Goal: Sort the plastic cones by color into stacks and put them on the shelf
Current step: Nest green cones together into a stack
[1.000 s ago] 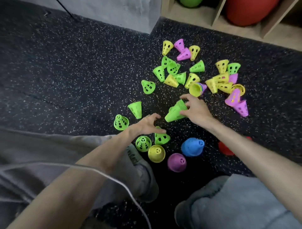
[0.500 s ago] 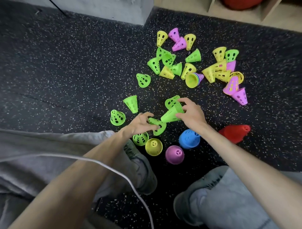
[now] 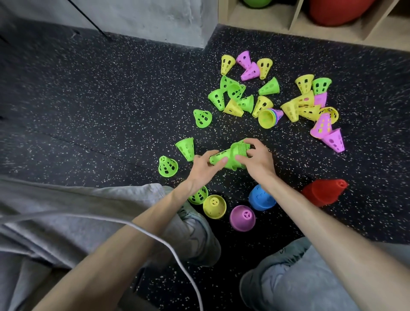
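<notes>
Partly hidden under the left wrist: one green cone [image 3: 198, 195] on the speckled floor [image 3: 88, 100], only its holed side showing. Cut off at the top edge: the shelf [image 3: 295, 17], with a red ball [image 3: 337, 11] and a green ball [image 3: 257, 2] inside, each seen only in part. Hard to tell how many cones in the nested green stack [image 3: 235, 157], its rims blurred together under the fingers.

Both forearms reaching forward over bent knees. Right hand [image 3: 257, 161] curled round the wide end of the stack, thumb on the near side, fingers over the top. Left hand [image 3: 203, 166] pinching the narrow end, thumb and fingers closed on it.

Stack held tilted, just above the floor, between the two hands. Just beside the left hand, two loose green cones [image 3: 177, 157]. Beyond, a scatter of yellow, green and pink cones [image 3: 277, 97]. Near the wrists, upright stacks: yellow [image 3: 214, 207], purple [image 3: 242, 218], blue [image 3: 261, 197]; the red stack [image 3: 324, 192] lying on its side.
</notes>
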{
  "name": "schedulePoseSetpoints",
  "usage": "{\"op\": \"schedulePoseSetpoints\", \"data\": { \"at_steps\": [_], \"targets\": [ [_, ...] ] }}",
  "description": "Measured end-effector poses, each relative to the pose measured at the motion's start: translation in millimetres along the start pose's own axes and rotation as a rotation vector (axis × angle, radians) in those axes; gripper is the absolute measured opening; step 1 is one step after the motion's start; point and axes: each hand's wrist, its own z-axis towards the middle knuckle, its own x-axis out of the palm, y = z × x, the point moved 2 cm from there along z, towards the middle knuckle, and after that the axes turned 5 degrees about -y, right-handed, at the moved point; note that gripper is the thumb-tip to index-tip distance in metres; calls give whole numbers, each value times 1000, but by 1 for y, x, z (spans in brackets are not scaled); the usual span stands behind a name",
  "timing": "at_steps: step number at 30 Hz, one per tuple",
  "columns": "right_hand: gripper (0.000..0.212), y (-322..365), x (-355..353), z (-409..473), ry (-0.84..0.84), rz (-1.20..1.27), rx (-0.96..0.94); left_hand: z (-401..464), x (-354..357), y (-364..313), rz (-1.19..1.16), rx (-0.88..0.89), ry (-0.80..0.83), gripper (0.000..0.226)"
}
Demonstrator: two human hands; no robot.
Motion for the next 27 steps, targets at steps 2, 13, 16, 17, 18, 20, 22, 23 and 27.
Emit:
{"op": "schedulePoseSetpoints", "data": {
  "at_steps": [2, 13, 16, 17, 18, 20, 22, 23, 27],
  "targets": [
    [56, 1, 2, 0, 8, 42, -3, -3, -3, -6, -12, 112, -36, 55],
    [55, -5, 10, -5, 139, 112, 11, -11, -17, -5, 29, 208, -145, 32],
    [56, -9, 9, -8, 113, 86, 12, -12, -23, 0, 35, 160, -70, 41],
    [56, -9, 9, -8, 111, 76, 18, -13, -25, 0, 63, 139, -22, 46],
    [58, -10, 9, -9, 112, 71, 24, -13, -27, 3, 111, 115, 35, 53],
    [62, -12, 10, -11, 128, 67, 34, -15, -30, 10, 257, 37, 179, 68],
    [66, -14, 11, -14, 154, 63, 43, -20, -33, 19, 413, -34, 316, 75],
    [68, -15, 12, -15, 167, 60, 49, -23, -33, 22, 470, -58, 359, 75],
    [70, -19, 13, -19, 199, 44, 56, -29, -35, 33, 602, -101, 343, 65]
  ]
}}
